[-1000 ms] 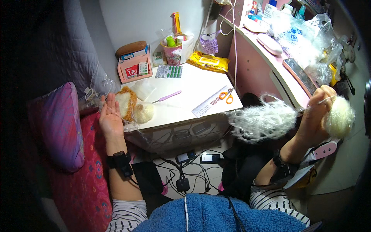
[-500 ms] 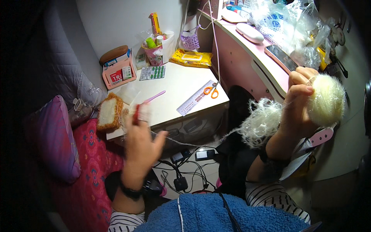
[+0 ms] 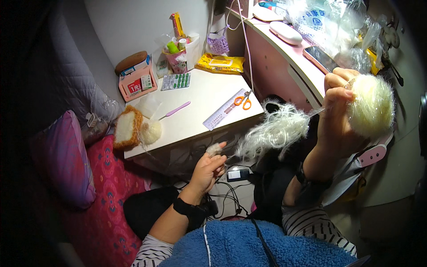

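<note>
My right hand (image 3: 334,104) grips a fluffy cream yarn ball (image 3: 371,107), raised at the right. From it a loose tangle of white, glittery yarn (image 3: 275,133) hangs across toward my left hand (image 3: 207,171). My left fingers are bent together at the tangle's left end, pinching a yarn strand; a pale wrap covers one fingertip. On the white table's left corner lie a brown-edged, toast-shaped fuzzy piece (image 3: 126,127) and a small cream fuzzy ball (image 3: 150,131). A purple-handled crochet hook (image 3: 178,109) rests beside them.
The white table (image 3: 195,98) also bears a ruler (image 3: 226,109), orange scissors (image 3: 243,102), a pill blister pack (image 3: 175,82), a pink box (image 3: 138,82), a cup (image 3: 178,62) and yellow wipes (image 3: 220,63). A phone (image 3: 320,60) lies on the right desk. Cables (image 3: 229,196) cover the floor below.
My left hand has moved right from the table's left corner to the tangle, uncovering the small fuzzy ball. The tangle now stretches farther left. My right hand shifted slightly left with the yarn ball.
</note>
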Tool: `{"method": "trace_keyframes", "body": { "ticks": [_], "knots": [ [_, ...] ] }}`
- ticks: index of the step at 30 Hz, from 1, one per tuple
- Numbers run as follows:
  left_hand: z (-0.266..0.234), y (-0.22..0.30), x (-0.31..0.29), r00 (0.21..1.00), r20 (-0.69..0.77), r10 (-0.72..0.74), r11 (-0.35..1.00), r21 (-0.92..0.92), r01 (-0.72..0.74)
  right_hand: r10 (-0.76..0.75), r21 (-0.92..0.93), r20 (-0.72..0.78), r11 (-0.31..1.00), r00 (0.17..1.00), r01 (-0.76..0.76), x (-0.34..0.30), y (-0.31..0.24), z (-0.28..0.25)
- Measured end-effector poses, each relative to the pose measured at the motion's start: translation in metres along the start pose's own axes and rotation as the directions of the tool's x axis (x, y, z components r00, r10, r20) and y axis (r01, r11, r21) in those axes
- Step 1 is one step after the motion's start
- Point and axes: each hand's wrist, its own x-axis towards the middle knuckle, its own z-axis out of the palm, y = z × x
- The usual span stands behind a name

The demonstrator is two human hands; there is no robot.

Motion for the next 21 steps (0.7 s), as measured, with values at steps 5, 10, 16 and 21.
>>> {"method": "trace_keyframes", "body": {
  "ticks": [5, 10, 16, 21],
  "knots": [
    [-0.087, -0.07, -0.002, 0.973, -0.208, 0.099, 0.119, 0.973, 0.196, -0.004, -0.033, -0.089, 0.999, 0.996, 0.001, -0.005, 0.006, 0.006],
    [-0.151, -0.102, -0.009, 0.963, -0.252, -0.096, -0.358, 0.911, 0.203, 0.004, -0.1, -0.136, 0.995, 0.991, -0.018, -0.004, 0.005, 0.009],
    [-0.107, -0.067, 0.004, 0.89, -0.385, -0.244, -0.319, 0.898, 0.302, 0.057, 0.009, 0.01, 0.998, 0.998, -0.057, -0.004, 0.015, -0.003],
    [0.024, -0.012, 0.008, 0.942, 0.331, -0.054, 0.939, 0.339, -0.065, 0.284, 0.168, -0.047, 0.947, 0.958, -0.273, -0.01, 0.031, -0.018]
  ]
}}
